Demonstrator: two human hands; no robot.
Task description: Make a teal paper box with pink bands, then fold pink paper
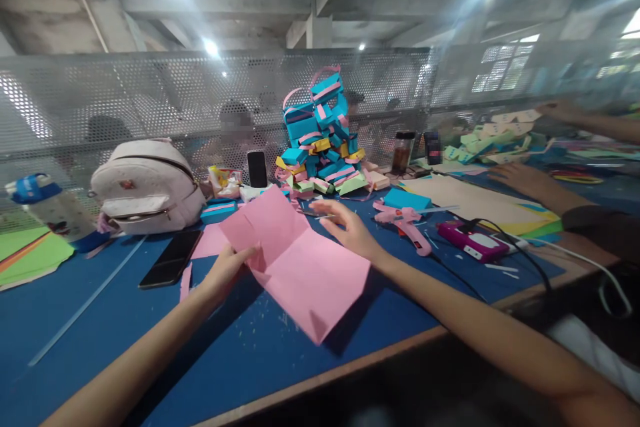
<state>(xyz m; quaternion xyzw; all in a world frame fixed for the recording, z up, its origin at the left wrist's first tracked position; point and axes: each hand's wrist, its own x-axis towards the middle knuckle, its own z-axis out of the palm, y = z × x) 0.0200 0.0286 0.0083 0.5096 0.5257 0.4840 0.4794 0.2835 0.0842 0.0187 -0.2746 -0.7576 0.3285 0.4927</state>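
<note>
A creased sheet of pink paper [315, 267] is held up off the blue tabletop, its folds partly opened. My left hand [227, 273] pinches its left edge between thumb and fingers. Just beyond the sheet's far right side is my right hand [350, 230], fingers apart and curved, with no hold on the paper. A thin dark item, too small to name, lies by its fingertips. More pink paper [210, 241] and a narrow pink strip [186, 282] lie to the left of my left hand.
Small blue, pink and yellow paper boxes form a tall pile [325, 140] at the back. A pink glue gun [407, 227] and purple power bank [473, 240] lie right; a phone [171, 259], backpack [147, 190] and bottle [55, 213] left. Another person's arms [530, 187] reach in at right.
</note>
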